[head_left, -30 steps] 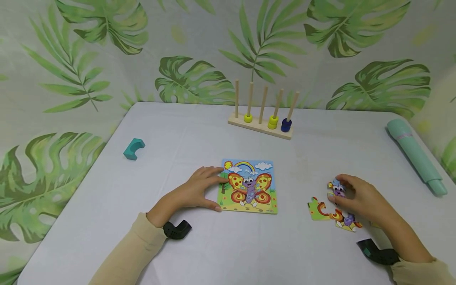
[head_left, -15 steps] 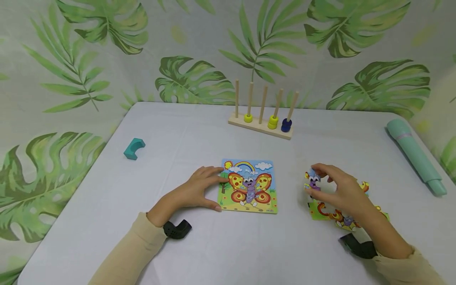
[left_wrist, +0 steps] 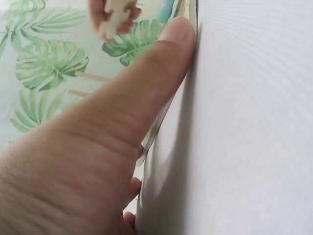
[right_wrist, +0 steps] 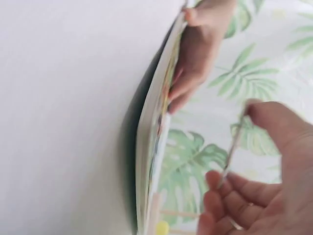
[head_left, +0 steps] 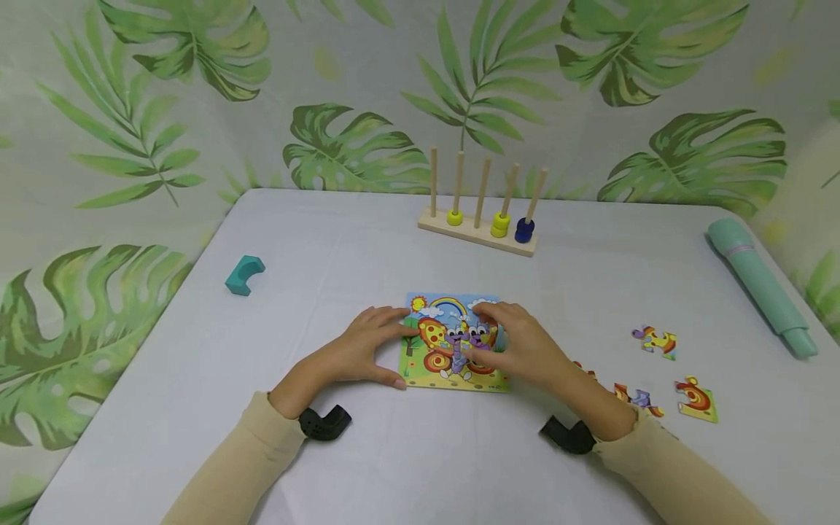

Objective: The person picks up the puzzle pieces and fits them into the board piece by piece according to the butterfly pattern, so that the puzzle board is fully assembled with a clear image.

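A square butterfly picture puzzle board (head_left: 420,373) lies flat on the white table. My left hand (head_left: 364,348) rests at its left side, fingers on the picture and thumb against the lower left edge. Over the right half of the board, my right hand (head_left: 533,351) pinches a jigsaw piece (head_left: 477,335) with a purple butterfly face. From the right wrist view, that piece (right_wrist: 234,146) appears edge-on between thumb and fingertips, apart from the board (right_wrist: 152,122). Its pale underside, slightly blurred, is in the left wrist view.
Loose jigsaw pieces lie to the right: one with a purple tip (head_left: 656,341), one with a red spiral (head_left: 697,399), others partly behind my right forearm. A wooden peg stand (head_left: 475,232) with yellow and blue rings, a teal arch block (head_left: 245,275) and a mint-green cylinder (head_left: 761,284) are farther off.
My right hand has carried the butterfly-face piece leftward from the loose pieces to over the board. Several loose pieces are now uncovered. My left hand has stayed in place.
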### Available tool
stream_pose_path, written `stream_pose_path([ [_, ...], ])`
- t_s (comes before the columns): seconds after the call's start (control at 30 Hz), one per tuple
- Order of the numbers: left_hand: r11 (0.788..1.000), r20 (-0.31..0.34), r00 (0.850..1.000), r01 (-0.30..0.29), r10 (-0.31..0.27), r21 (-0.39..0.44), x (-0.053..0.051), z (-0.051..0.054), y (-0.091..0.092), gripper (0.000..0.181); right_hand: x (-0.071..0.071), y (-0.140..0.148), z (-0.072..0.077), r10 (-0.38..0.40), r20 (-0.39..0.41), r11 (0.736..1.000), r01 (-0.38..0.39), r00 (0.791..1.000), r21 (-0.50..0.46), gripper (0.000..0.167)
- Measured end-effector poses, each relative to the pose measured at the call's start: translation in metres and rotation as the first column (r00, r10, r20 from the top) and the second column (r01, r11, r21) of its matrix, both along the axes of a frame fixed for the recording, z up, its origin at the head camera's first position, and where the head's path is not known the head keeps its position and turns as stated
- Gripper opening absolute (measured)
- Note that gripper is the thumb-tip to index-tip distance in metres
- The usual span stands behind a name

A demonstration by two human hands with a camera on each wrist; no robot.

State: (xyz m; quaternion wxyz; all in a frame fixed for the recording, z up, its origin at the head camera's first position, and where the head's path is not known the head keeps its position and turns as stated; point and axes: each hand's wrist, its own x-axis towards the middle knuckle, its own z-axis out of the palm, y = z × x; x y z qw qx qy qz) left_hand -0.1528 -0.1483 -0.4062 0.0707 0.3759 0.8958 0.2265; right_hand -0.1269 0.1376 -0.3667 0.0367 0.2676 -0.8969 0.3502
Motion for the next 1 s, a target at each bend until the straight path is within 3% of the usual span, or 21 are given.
stream_pose_path([
  [0.17,1.000,-0.012,1.000,0.006,-0.006,-0.004,-0.001,-0.001,0.000,0.078,-0.010,-0.012,-0.013,-0.027,0.018,0.995,0.026,0.999,0.094,0.060],
  [0.4,0.999,-0.034,0.999,0.028,-0.027,0.027,0.000,-0.003,0.006,0.073,-0.020,-0.021,-0.024,-0.028,-0.033,0.975,0.034,0.999,0.221,0.062],
  [0.6,0.999,-0.110,0.993,0.041,-0.038,0.018,0.003,-0.003,0.014,0.069,-0.023,-0.029,-0.030,-0.041,-0.064,0.966,0.056,0.997,0.251,0.059],
  [0.8,0.997,-0.215,0.974,0.060,-0.069,-0.049,0.007,-0.002,0.019,0.065,-0.023,-0.032,-0.033,-0.065,-0.073,0.964,0.082,0.995,0.252,0.059],
  [1.0,0.995,-0.237,0.967,0.073,-0.089,-0.074,0.009,-0.004,0.022,0.061,-0.023,-0.031,-0.032,-0.062,-0.055,0.964,0.074,0.997,0.255,0.062],
])
